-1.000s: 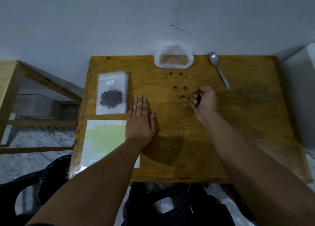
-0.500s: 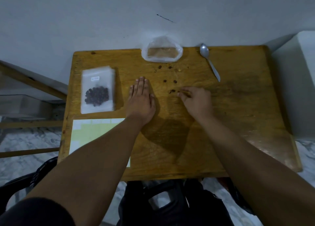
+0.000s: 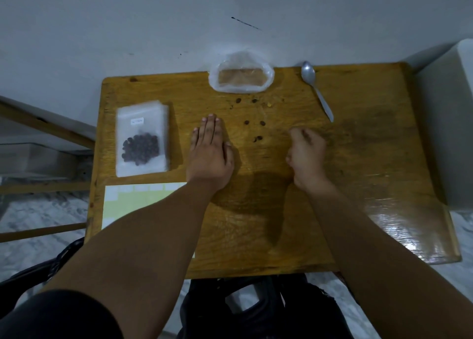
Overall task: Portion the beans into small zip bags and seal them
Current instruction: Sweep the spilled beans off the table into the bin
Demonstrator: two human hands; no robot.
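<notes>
- Against the wall, the table (image 3: 358, 185) is carrying everything, and the person is sitting at its near edge.
- At the near left corner, a pale sheet (image 3: 133, 205) is lying flat, partly under the left forearm.
- Just beyond it, a stack of zip bags (image 3: 142, 123) is sitting; the top one is holding a dark clump of beans in its lower half. Whether its strip is pressed shut, I cannot tell.
- At the far edge, a clear pouch (image 3: 242, 78) with something tan inside is slumping against the wall.
- The left hand (image 3: 210, 154) is lying palm down on the wood with straight fingers, holding nothing.
- The right hand (image 3: 305, 157) is hovering just right of the stray beans with its fingers curling inward; whether it is holding any is hidden.
- A spoon (image 3: 317, 90) is lying untouched at the far right.
- A few loose beans (image 3: 258, 139) are lying scattered between the hands and up toward the pouch.
- The person seems to be gathering strays for a portion. Next, I would guess, comes pinching up the rest, one or two at a time, then opening a fresh bag from the stack.
</notes>
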